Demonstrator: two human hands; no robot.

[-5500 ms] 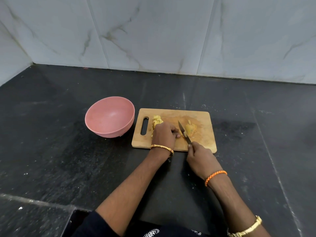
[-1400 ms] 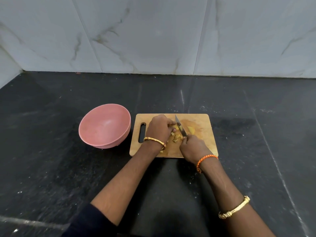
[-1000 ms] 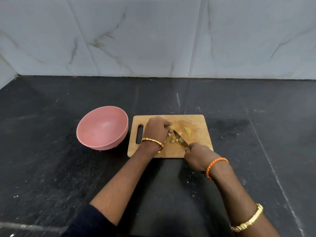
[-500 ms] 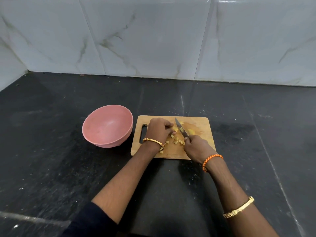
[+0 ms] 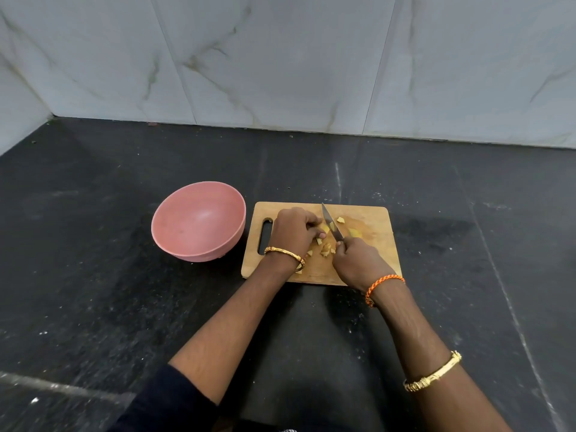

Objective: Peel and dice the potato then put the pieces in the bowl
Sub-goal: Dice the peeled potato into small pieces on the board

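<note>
Potato [image 5: 324, 228] mid-dice on board [image 5: 367, 263], bowl [image 5: 199, 221] empty.
I see no skin left; several cubes lie cut. Left hand [image 5: 294, 233] curls over the remaining chunk, right hand [image 5: 355, 260] grips knife [image 5: 332, 226], blade beside that chunk. Left to do, I judge: finish dicing, move pieces to bowl beside board.

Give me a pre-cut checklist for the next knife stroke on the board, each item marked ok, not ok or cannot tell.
1. Right hand grips knife: ok.
2. Left hand holds potato piece against the blade: ok.
3. Left fingertips curled back from the edge: cannot tell.
4. Cutting board flat on counter: ok.
5. Diced pieces lie on the board, away from its edges: ok.
6. Bowl beside board, empty, ready: ok.
</note>
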